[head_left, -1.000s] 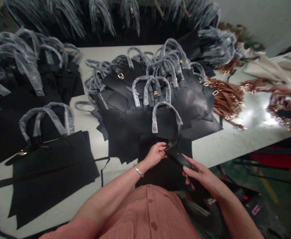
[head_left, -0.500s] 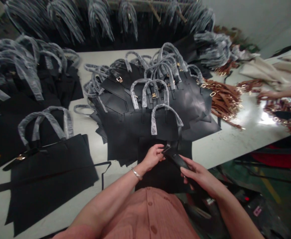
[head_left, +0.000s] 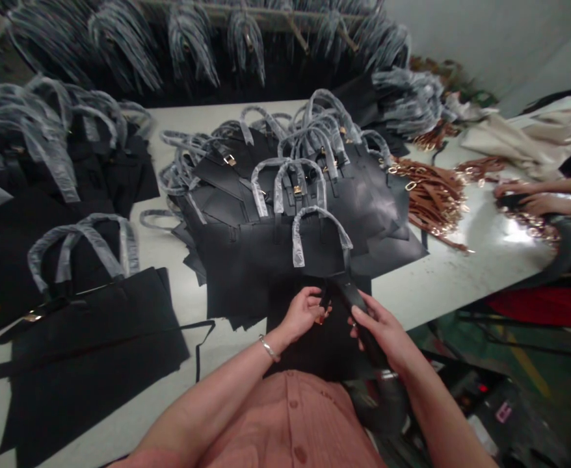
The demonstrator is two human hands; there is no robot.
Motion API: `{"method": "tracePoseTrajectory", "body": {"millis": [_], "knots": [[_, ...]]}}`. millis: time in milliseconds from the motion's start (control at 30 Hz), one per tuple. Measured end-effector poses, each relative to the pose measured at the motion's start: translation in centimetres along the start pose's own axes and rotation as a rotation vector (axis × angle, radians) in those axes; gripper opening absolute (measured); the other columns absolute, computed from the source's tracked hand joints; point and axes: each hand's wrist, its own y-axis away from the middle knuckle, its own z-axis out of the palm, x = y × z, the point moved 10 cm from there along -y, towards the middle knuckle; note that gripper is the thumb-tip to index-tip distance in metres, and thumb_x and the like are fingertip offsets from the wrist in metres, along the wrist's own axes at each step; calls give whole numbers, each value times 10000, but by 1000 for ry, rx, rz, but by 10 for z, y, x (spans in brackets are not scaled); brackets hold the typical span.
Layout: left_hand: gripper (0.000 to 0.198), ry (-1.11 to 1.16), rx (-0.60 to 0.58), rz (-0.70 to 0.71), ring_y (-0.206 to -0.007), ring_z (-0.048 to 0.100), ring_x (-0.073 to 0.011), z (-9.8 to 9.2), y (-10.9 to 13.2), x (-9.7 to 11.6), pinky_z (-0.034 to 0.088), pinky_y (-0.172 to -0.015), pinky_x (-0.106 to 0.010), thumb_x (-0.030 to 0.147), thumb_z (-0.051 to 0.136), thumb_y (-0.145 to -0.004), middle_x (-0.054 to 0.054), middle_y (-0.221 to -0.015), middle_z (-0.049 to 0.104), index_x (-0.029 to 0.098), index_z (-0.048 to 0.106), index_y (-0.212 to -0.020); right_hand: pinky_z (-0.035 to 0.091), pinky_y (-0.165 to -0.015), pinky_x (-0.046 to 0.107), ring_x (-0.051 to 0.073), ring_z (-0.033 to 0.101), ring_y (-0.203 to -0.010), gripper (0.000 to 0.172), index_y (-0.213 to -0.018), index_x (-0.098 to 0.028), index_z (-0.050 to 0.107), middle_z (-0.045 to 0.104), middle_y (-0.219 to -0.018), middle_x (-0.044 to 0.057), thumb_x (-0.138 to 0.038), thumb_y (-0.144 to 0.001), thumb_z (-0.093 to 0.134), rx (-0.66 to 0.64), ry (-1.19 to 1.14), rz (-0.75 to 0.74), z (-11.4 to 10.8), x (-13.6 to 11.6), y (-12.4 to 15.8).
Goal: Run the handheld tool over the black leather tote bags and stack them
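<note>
Over the black bag [head_left: 315, 354], the right hand [head_left: 380, 325] grasps a long black strap [head_left: 350, 292] slanting to the bag's far edge, nearer which the left hand [head_left: 304, 313] pinches a dark piece [head_left: 324, 297].

Wears a salmon-pink shirt [head_left: 261, 422] of thin, lightly creased cloth — fastened down the front with a vertical row of round, tone-matched buttons [head_left: 294, 404]. Cut with a short left sleeve [head_left: 151, 459] in the same colour. Bears, behind the left hand [head_left: 305, 315], a shiny silver-coloured bracelet [head_left: 268, 349] — narrow, surface detail too blurred to read.
</note>
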Motion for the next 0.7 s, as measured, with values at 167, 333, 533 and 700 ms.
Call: {"method": "tracePoseTrajectory", "body": {"millis": [167, 333, 533, 700], "knots": [[352, 315, -21, 104, -993, 663, -229, -7, -19, 54, 501, -899, -413, 240, 654, -822, -112, -1080, 643, 170, 453, -1103, 449, -376, 208, 144, 594, -550, 710, -1365, -248, 420, 593, -728, -19, -480, -750, 688, 66, 77, 9, -27, 9, -9], [286, -111, 190, 300, -1041, 620, -216, -46, -25, 72, 483, -947, -456, 226, 573, -866, -114, -1236, 547, 204, 500, -1142, 427, -360, 196, 132, 593, -529, 670, -1370, -265, 410, 577, -725, -26, -460, -780, 661, 22, 90, 63, -21, 40, -17], [232, -1208, 197, 643, -1158, 523, -249, -42, 23, 43, 449, -999, -476, 110, 533, -857, -102, -1199, 595, 180, 617, -1062, 409, -340, 191, 127, 588, -502, 657, -1370, -253, 415, 576, -716, -27, -442, -787, 655, -28, 108, 95, 0, 54, -40], [354, -1485, 50, 774, -1296, 440, -257, -39, 38, 5, 453, -1007, -479, 110, 449, -923, -116, -1372, 513, 167, 534, -1261, 414, -335, 195, 128, 577, -496, 654, -1388, -234, 414, 575, -700, -26, -411, -800, 637, -23, 163, 67, 17, 45, -59]]}}
